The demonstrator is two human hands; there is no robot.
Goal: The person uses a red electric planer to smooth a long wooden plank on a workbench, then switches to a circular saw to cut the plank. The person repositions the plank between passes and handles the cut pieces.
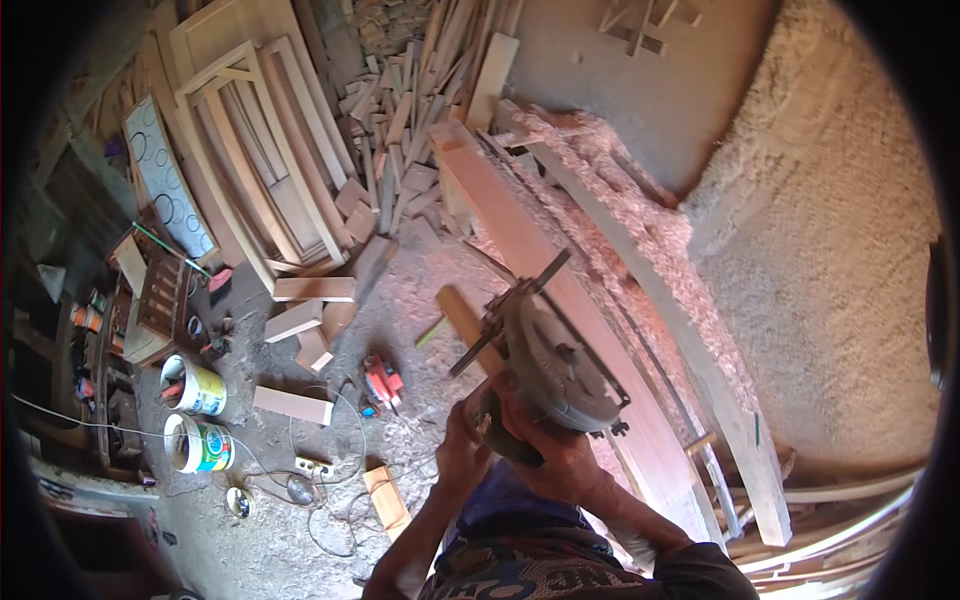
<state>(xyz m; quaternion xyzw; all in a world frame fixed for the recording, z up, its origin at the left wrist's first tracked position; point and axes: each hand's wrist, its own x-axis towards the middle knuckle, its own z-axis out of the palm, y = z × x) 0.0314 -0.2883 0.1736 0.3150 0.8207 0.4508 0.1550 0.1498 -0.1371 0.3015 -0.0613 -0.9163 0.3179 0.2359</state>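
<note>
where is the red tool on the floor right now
In the head view, the red tool lies on the floor left of centre, just right of a short board and to the upper left of the left hand.

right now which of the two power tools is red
The red one is the tool lying on the floor, left of your left hand; the other, the circular saw in your grip, is grey.
</note>
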